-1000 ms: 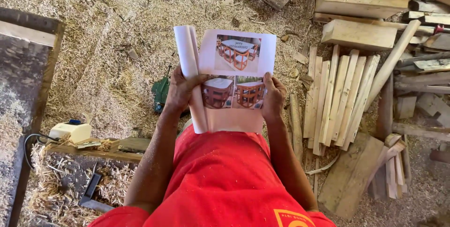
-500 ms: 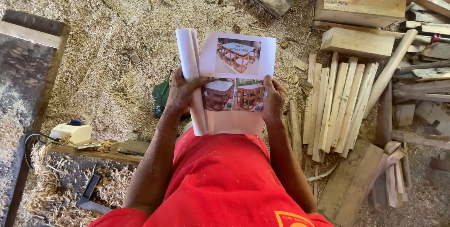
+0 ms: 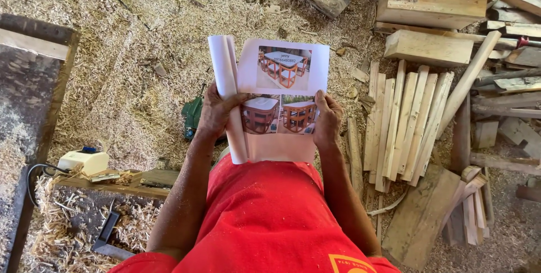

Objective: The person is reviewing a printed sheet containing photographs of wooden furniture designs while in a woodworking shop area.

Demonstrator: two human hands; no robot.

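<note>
I hold a white paper sheet (image 3: 284, 70) printed with three photos of wooden tables and stools, up in front of my red shirt. My left hand (image 3: 217, 112) grips its left side, where further pages are rolled back into a curl (image 3: 224, 75). My right hand (image 3: 327, 119) pinches the right edge, thumb on the printed face. Below the paper the ground is covered in sawdust and shavings.
Several cut wooden slats (image 3: 403, 118) lie in a row to the right, with thicker timber blocks (image 3: 431, 5) behind them. A dark plank (image 3: 28, 81) runs along the left. A small white power tool (image 3: 84, 161) with a cable and a green tool (image 3: 193, 116) lie at lower left.
The view has shifted slightly; the paper stays in both hands with no real change in grip.
</note>
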